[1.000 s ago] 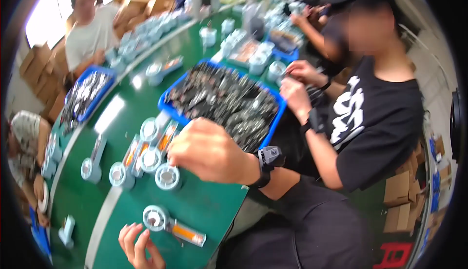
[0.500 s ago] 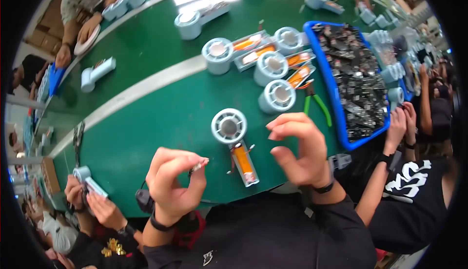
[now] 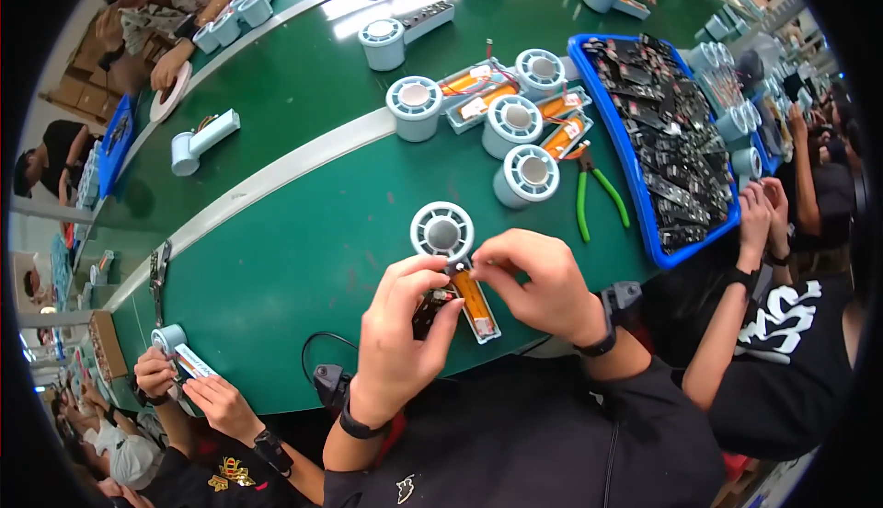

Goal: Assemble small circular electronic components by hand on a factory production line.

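Note:
A light blue fan housing (image 3: 442, 229) lies in front of me, its round grille facing up and its open handle toward my body. An orange battery (image 3: 475, 303) fills the handle. Between its thumb and fingers, my left hand (image 3: 397, 347) grips a small black circuit board (image 3: 429, 312) just left of the handle. My right hand (image 3: 544, 289) is closed in a pinch at the handle's upper end, beside a small white connector (image 3: 463, 267). Whatever sits between its fingertips is too small to make out.
Several fan housings (image 3: 512, 126) with batteries stand farther back. Green-handled pliers (image 3: 600, 197) lie beside a blue tray (image 3: 649, 241) of black circuit boards. Co-workers' hands (image 3: 216, 402) work at left and right. More housings (image 3: 204, 140) lie across the green table (image 3: 303, 204).
Both hands have closed in on the housing's handle, the left moving right with the circuit board, the right moving left. My right fingers, apart before, are now pinched together.

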A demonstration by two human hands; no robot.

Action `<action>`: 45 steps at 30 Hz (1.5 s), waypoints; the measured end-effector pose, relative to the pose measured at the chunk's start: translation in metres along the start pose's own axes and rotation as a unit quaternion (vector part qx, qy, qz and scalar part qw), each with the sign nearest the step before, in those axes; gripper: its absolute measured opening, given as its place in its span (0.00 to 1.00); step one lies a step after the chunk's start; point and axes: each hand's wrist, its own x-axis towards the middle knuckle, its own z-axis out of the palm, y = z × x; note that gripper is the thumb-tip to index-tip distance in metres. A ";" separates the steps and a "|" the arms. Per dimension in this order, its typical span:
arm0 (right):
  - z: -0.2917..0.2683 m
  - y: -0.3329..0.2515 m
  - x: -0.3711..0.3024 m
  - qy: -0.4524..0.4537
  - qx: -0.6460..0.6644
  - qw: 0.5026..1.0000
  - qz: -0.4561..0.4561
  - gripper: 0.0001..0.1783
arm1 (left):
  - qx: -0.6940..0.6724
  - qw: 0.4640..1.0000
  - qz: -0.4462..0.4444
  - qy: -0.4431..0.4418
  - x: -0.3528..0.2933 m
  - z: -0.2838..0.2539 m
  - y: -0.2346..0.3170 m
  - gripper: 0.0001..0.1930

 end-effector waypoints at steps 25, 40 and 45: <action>0.008 -0.019 -0.005 -0.070 0.103 0.992 0.028 0.08 | 0.049 0.996 -0.057 -0.055 0.027 -0.033 0.024 0.18; 0.019 -0.018 0.000 0.025 -0.023 0.996 -0.087 0.10 | 0.055 0.993 0.079 -0.072 0.009 -0.027 -0.007 0.17; 0.015 -0.015 0.003 0.068 -0.089 0.987 -0.113 0.14 | -0.049 0.993 0.045 -0.101 0.025 -0.015 -0.012 0.21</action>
